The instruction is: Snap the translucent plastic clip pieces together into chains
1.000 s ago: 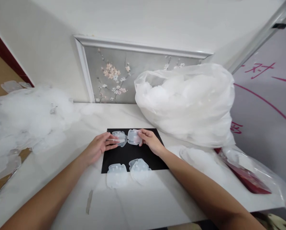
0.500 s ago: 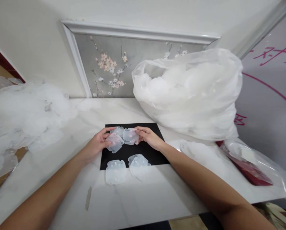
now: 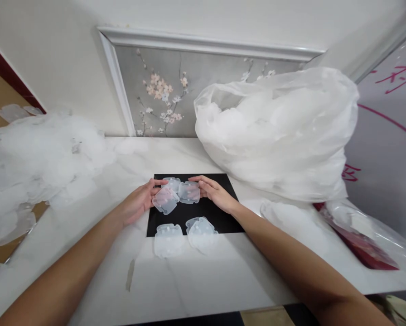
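Observation:
Small translucent plastic pieces with notched edges and tiny holes are between my two hands above a black mat (image 3: 230, 222). My left hand (image 3: 140, 201) holds one tilted plastic piece (image 3: 165, 200), its fingers showing pink through it and one finger stretched along the top. Another piece (image 3: 171, 182) lies partly hidden behind that one. My right hand (image 3: 218, 194) has its fingertips at the right edge of a third piece (image 3: 189, 193), which overlaps the others. Closer to me, a piece (image 3: 169, 242) and a small overlapping stack (image 3: 202, 235) lie across the mat's front edge.
A large heap of similar translucent pieces (image 3: 53, 154) spreads over the left. At the back right stands a bulging white plastic bag (image 3: 274, 140). Right of my forearm lie a clear bag (image 3: 383, 240) and a dark red item (image 3: 362, 251) on the marble-patterned table (image 3: 203, 285).
The view has shifted slightly, moving the scene right. My left thumb has come off the front of its piece, and my right fingers have loosened and straightened a little.

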The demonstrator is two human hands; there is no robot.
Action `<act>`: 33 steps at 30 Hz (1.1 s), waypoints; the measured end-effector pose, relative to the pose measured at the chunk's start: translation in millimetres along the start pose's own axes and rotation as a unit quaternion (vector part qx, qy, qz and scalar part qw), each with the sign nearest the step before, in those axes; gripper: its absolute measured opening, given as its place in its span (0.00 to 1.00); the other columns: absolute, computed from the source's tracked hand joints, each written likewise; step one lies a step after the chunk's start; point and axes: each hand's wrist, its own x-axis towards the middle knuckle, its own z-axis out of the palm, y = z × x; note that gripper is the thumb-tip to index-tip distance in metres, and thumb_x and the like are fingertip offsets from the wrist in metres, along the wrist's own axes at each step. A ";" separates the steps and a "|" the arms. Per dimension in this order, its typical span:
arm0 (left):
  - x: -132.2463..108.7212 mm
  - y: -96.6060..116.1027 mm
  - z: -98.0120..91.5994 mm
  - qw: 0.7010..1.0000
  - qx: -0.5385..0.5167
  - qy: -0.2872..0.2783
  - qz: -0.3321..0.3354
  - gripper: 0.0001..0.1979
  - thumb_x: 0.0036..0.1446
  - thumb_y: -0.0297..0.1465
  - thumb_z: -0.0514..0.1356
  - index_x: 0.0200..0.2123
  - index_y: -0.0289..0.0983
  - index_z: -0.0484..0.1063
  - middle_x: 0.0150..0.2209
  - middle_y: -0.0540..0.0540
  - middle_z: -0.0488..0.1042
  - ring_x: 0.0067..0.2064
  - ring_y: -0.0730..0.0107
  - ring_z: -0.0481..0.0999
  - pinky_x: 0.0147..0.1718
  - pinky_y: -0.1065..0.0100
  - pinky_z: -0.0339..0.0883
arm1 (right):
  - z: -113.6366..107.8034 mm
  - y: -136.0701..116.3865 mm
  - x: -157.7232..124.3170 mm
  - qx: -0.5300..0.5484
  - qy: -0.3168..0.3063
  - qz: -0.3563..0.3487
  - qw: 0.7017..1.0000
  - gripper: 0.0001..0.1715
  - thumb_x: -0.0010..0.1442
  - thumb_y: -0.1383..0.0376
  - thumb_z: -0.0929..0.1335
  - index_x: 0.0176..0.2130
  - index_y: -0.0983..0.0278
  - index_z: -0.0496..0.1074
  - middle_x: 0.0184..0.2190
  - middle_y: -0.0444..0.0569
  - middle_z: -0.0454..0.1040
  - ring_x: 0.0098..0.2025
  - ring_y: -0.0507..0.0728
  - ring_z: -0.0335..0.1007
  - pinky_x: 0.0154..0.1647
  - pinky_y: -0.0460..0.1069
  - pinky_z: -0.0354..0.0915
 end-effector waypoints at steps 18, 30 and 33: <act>-9.3 12.5 -9.4 0.967 0.236 -0.091 0.037 0.21 0.50 0.26 0.61 0.49 0.40 0.74 0.51 0.42 0.77 0.53 0.57 0.75 0.55 0.58 0.65 | -5.8 3.5 1.2 -0.093 -0.102 -0.095 0.986 0.45 0.39 0.77 0.58 0.58 0.58 0.59 0.50 0.48 0.74 0.51 0.56 0.73 0.57 0.57 0.64; -3.4 2.3 -9.9 0.936 0.333 -0.037 0.111 0.08 0.50 0.37 0.65 0.29 0.39 0.79 0.49 0.42 0.76 0.50 0.54 0.75 0.52 0.57 0.66 | 0.9 4.9 0.6 -0.242 0.027 -0.140 0.960 0.08 0.55 0.66 0.68 0.38 0.60 0.75 0.53 0.53 0.71 0.52 0.60 0.70 0.57 0.60 0.63; -2.7 3.9 -3.5 0.924 0.337 0.054 0.169 0.11 0.50 0.40 0.66 0.26 0.39 0.75 0.50 0.44 0.74 0.53 0.56 0.72 0.54 0.59 0.64 | 6.1 0.8 0.3 -0.235 0.105 -0.156 0.954 0.07 0.57 0.59 0.70 0.31 0.60 0.74 0.54 0.52 0.70 0.57 0.62 0.65 0.61 0.60 0.58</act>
